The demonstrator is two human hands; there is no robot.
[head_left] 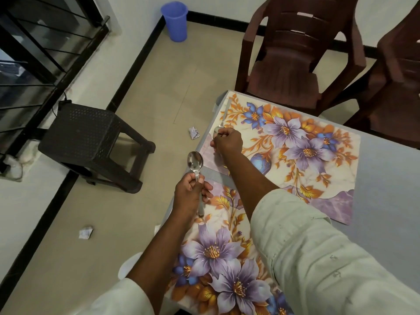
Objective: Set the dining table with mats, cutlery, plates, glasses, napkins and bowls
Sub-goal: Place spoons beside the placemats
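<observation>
step: cutlery stage, looks like. Both floral mats are already down on the table [386, 178], no plates, glasses, napkins or bowls in view yet.

right hand: right hand [227, 142] reaches out over the left edge of the far mat [302, 151], fingers curled round a spoon [220, 126] that points away toward the table's far corner. Can't quite tell if the spoon is touching the mat or just above it, the hand hides most of it.

left hand: left hand [189, 192] has a firm pinch on the handles of spare spoons [195, 162], bowls up, held off the table's left edge, just beside the near mat [222, 258]. Looks like two stacked, not sure.

next move: I'd guess let go of the far spoon once it lies straight along the mat's side, then pull one from the left-hand bunch for the near mat.

around the table: two brown plastic chairs [293, 64] at the far side, a dark stool [91, 137] and a blue bin [175, 21] out on the floor to the left.
</observation>
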